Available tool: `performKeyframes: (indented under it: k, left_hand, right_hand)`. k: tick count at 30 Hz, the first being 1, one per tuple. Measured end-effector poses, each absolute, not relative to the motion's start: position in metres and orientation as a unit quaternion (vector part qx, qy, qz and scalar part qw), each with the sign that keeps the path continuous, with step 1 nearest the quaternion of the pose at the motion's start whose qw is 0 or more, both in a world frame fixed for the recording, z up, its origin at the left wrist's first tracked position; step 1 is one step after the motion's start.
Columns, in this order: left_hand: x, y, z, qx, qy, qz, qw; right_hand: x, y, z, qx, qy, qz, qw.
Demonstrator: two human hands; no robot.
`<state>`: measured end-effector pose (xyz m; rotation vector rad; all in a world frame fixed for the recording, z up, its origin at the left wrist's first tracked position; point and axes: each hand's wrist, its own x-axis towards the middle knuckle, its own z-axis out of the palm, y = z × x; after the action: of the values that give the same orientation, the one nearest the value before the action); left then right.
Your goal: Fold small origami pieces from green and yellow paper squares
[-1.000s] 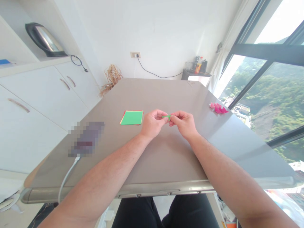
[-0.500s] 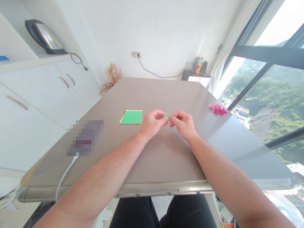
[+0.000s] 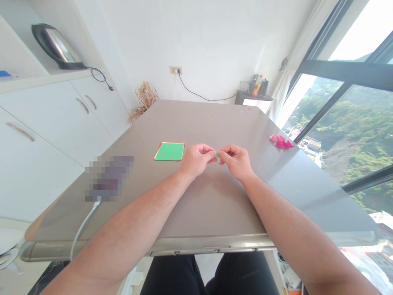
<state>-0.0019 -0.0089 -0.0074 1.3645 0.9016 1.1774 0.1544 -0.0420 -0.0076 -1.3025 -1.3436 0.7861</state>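
Note:
Between my two hands is a small piece of folded green paper [image 3: 217, 154], mostly covered by fingers. My left hand [image 3: 198, 159] pinches its left side with thumb and forefinger. My right hand [image 3: 236, 159] grips the right side the same way, its fingertips almost meeting the left ones. Just left of my left hand lies a stack of square coloured paper [image 3: 170, 151], a green sheet on top with red and yellow edges showing beneath.
Pink folded paper pieces [image 3: 281, 141] sit near the table's right edge by the window. A blurred-out dark object [image 3: 110, 178] with a white cable [image 3: 82, 229] rests at the left. The grey table [image 3: 202, 123] reaches toward the wall.
The green paper has turned between my fingers: a thin flat strip before, it now shows a small broader face, slightly lower. Both hands stay nearly in place.

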Motion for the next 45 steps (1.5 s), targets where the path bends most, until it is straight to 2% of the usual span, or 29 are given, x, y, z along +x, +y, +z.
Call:
performKeyframes:
  k: [13,27,45]
  left_hand:
    - [-0.0033,-0.0049,-0.0135,0.588,0.383,0.495,0.513]
    - [-0.0050,-0.0088,-0.0123,0.568,0.369,0.480,0.557]
    - [-0.0056,-0.0086,-0.0117,0.597,0.398,0.469,0.516]
  right_hand:
    - [0.1518,-0.0390,-0.0104,-0.547,-0.572,0.320,0.521]
    - [0.1545,-0.0375,-0.0120,-0.534,-0.557,0.343,0.536]
    - [0.1519,-0.0385,-0.0107,-0.546,-0.561,0.339,0.522]
